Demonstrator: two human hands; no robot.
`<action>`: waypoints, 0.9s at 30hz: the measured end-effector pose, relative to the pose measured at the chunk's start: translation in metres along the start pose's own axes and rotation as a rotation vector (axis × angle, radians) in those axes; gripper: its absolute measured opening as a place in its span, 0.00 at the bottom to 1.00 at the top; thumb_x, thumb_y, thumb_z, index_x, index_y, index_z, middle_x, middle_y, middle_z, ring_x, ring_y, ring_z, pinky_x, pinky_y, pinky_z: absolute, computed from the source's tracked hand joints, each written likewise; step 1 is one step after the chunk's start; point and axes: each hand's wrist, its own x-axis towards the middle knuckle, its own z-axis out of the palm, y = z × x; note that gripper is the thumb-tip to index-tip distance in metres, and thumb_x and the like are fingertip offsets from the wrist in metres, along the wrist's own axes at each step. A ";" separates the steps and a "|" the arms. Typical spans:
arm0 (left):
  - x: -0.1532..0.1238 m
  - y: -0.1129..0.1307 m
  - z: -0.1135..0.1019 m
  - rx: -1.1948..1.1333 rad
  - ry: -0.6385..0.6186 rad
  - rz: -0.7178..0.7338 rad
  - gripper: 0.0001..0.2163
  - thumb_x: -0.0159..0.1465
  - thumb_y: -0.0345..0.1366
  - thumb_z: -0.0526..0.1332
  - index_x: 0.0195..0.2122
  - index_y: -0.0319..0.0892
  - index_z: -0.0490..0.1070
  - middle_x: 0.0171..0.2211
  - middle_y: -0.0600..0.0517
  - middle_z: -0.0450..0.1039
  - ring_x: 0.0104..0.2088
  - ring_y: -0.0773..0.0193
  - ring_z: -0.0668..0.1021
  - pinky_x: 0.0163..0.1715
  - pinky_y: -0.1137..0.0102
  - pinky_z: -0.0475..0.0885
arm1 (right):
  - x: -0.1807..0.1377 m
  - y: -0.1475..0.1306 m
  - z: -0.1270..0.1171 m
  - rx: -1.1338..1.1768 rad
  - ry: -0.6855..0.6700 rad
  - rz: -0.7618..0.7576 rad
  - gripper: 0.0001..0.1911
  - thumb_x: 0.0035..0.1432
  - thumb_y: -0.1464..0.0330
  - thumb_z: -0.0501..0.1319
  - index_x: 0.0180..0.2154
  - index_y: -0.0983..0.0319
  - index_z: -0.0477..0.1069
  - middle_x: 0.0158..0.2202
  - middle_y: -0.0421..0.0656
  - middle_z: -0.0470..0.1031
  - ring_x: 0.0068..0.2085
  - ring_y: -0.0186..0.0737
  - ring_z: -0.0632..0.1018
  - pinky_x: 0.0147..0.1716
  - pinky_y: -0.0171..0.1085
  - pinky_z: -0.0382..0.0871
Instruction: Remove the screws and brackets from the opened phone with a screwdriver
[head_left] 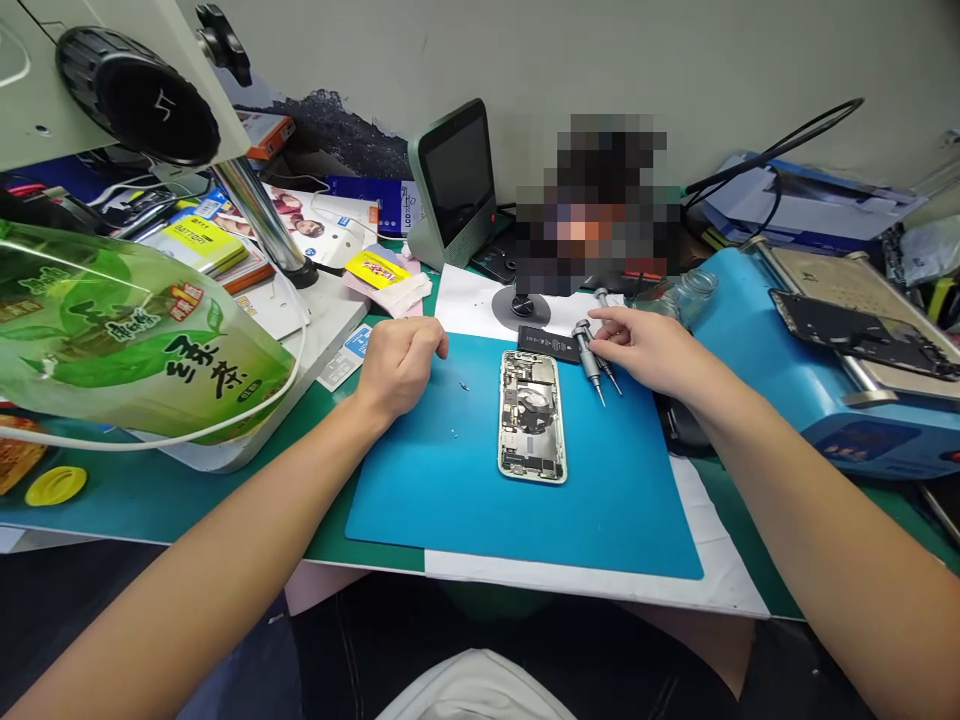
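Far left: a green printed tea bag (127,330) w/ leaf artwork lies on the white microscope base (330,320), a white cable looped round it. A round yellow lid (55,485) sits near it on the green desk mat (150,490).

Left hand (401,362) rests at the left edge of the blue rubber work mat (450,490), fingers curled into a loose fist; can't tell if anything is inside it. Tiny screws (464,385) lie on the mat just right of it.

Mid mat: an opened smartphone w/ silver frame and bare internals (532,415) lies flat, face up, apart from both hands. Just beyond its far end lies a flat black battery (550,343).

Right hand (649,350) is at the far right of the mat, fingers spread loosely, fingertips touching the grey metal precision screwdrivers (591,362) lying just right of the phone; not clamped on them.

Far right: a blue heating-plate machine (817,370) w/ a dark phone screen panel (862,335) on top.
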 end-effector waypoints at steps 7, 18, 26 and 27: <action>0.001 0.000 0.000 -0.011 -0.015 0.007 0.19 0.66 0.39 0.49 0.20 0.42 0.70 0.18 0.53 0.65 0.23 0.64 0.69 0.28 0.67 0.60 | 0.006 -0.004 -0.008 0.145 0.054 0.068 0.23 0.69 0.57 0.63 0.57 0.65 0.71 0.50 0.47 0.76 0.50 0.38 0.78 0.52 0.43 0.78; 0.003 -0.002 0.004 -0.041 -0.029 -0.005 0.19 0.65 0.40 0.49 0.21 0.43 0.70 0.19 0.53 0.67 0.25 0.64 0.70 0.29 0.66 0.61 | -0.074 -0.063 -0.002 0.973 0.168 -0.135 0.37 0.51 0.56 0.72 0.61 0.50 0.67 0.43 0.42 0.78 0.41 0.43 0.83 0.40 0.43 0.82; 0.002 -0.005 0.003 -0.042 -0.036 0.008 0.18 0.65 0.40 0.49 0.21 0.43 0.70 0.19 0.53 0.67 0.24 0.63 0.70 0.28 0.66 0.61 | -0.064 -0.106 0.044 1.170 0.057 -0.228 0.21 0.56 0.62 0.72 0.48 0.57 0.68 0.38 0.39 0.75 0.41 0.36 0.82 0.41 0.36 0.80; 0.003 -0.004 0.003 -0.039 -0.039 0.012 0.18 0.65 0.40 0.49 0.21 0.43 0.70 0.19 0.53 0.67 0.24 0.63 0.70 0.29 0.66 0.61 | -0.062 -0.106 0.045 1.168 0.047 -0.233 0.21 0.55 0.62 0.72 0.48 0.57 0.68 0.38 0.39 0.74 0.41 0.36 0.82 0.40 0.36 0.79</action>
